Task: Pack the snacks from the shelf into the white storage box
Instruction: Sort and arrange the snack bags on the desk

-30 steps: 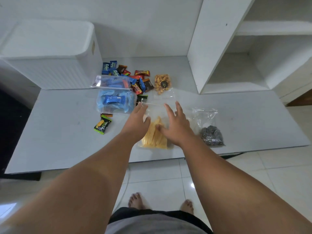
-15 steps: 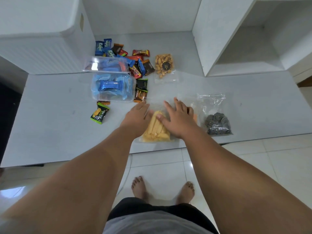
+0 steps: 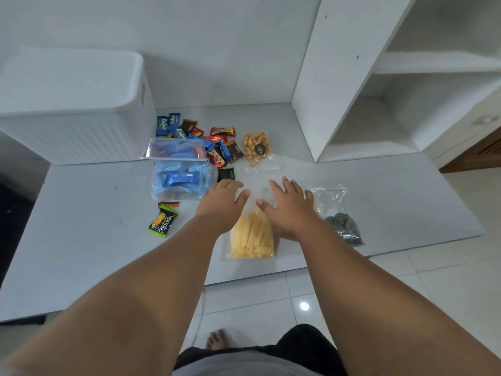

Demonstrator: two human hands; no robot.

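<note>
1. L hand point(image 3: 221, 203) & R hand point(image 3: 288, 208) both reach fwd over the white shelf board point(image 3: 89, 234), palms down, fingers spread, holding nothing.
2. Both hover at the clear upper part of the bag of yellow stick snacks point(image 3: 251, 238); can't tell if fingertips touch the plastic. Sticks sit at the bag's near end, close to the board's front edge.
3. R of that, just beside R wrist: clear bag of dark round snacks point(image 3: 343, 227), lying flat.
4. Farther back, ctr: bag of golden nut-like snacks w/ black round label point(image 3: 256, 147).
5. L of the hands: clear plastic tub point(image 3: 180, 180) w/ blue wrapped bars inside; its clear lid point(image 3: 176, 149) lies just behind it.
6. Behind/right of the lid: loose pile of small wrapped candies point(image 3: 217, 147), blue, red, brown, black.
7. Green-black Nextar packet point(image 3: 162, 223) alone, near side of the tub.
8. White storage box point(image 3: 73, 109) at far L on the board, lid on, well apart from the hands.
9. White shelving unit point(image 3: 360, 85) far R, compartments bare.
10. Tiled floor point(image 3: 406, 280) below; one bare foot seen.
</note>
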